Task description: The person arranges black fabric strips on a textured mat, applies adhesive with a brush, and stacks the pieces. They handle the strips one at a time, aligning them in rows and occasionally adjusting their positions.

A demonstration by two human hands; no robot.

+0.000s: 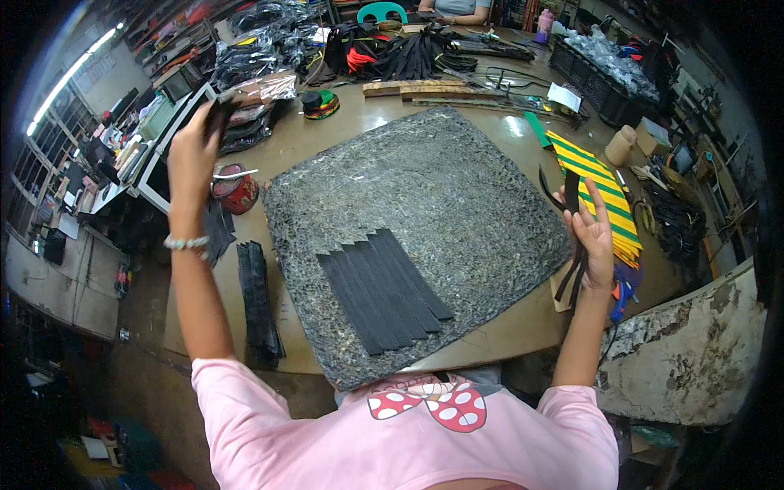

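Note:
A slab of dark speckled stone (408,180) lies at an angle on the table in front of me. Several black fabric strips (384,290) rest side by side on its near part, their ends cut slanting. My right hand (594,237), by the slab's right corner, holds long black strips (572,192) that hang down past the palm. Raised at the left, my left hand (193,155) has its fingers bent round something dark and blurred that I cannot make out.
A red tin (237,196) with a white-handled tool and a black bundle (258,302) sit left of the slab. Yellow-green striped strips (600,192) and a blue tool (623,292) lie right. Wooden bars (416,88) and black heaps stand behind; a person (457,10) sits beyond.

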